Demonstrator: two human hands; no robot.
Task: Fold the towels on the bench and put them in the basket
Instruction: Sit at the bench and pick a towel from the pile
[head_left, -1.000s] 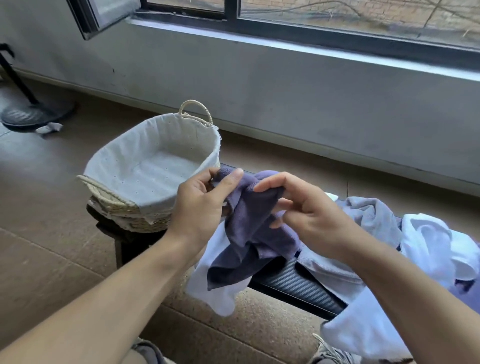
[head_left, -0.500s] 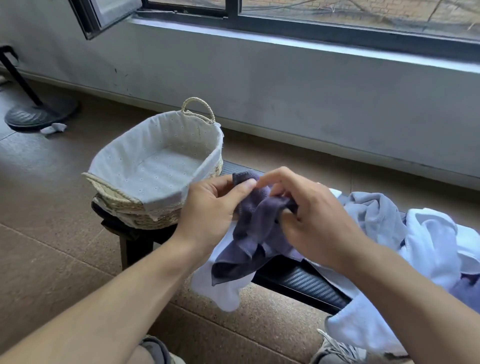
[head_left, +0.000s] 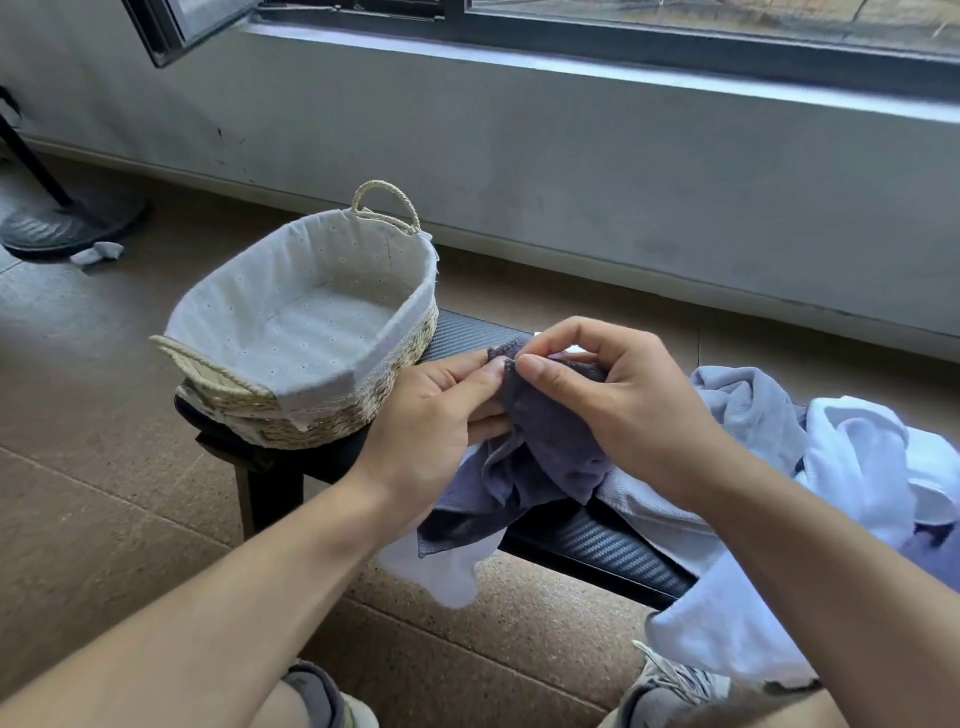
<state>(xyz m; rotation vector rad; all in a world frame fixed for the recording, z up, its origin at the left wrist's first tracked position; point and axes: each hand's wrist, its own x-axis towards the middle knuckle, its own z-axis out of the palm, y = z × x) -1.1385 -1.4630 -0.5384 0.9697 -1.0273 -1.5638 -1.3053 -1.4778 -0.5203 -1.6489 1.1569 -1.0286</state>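
A dark purple towel (head_left: 545, 447) hangs bunched over the front of the black bench (head_left: 587, 545). My left hand (head_left: 431, 421) and my right hand (head_left: 613, 400) both pinch its top edge, close together, thumbs almost touching. A woven basket (head_left: 363, 400) with a white cloth lining stands on the bench's left end, just left of my left hand, with nothing inside. A heap of pale blue and white towels (head_left: 852, 457) lies on the bench to the right, partly behind my right arm. A white towel (head_left: 447, 571) hangs beneath the purple one.
A grey wall with a window sill runs behind the bench. A black stand base (head_left: 67, 223) and a small crumpled white scrap (head_left: 98, 253) lie on the floor at far left. My shoes (head_left: 670, 686) show at the bottom.
Both hands have dropped lower and drawn together on the purple towel's top edge; the towel now hangs more bunched against the bench.
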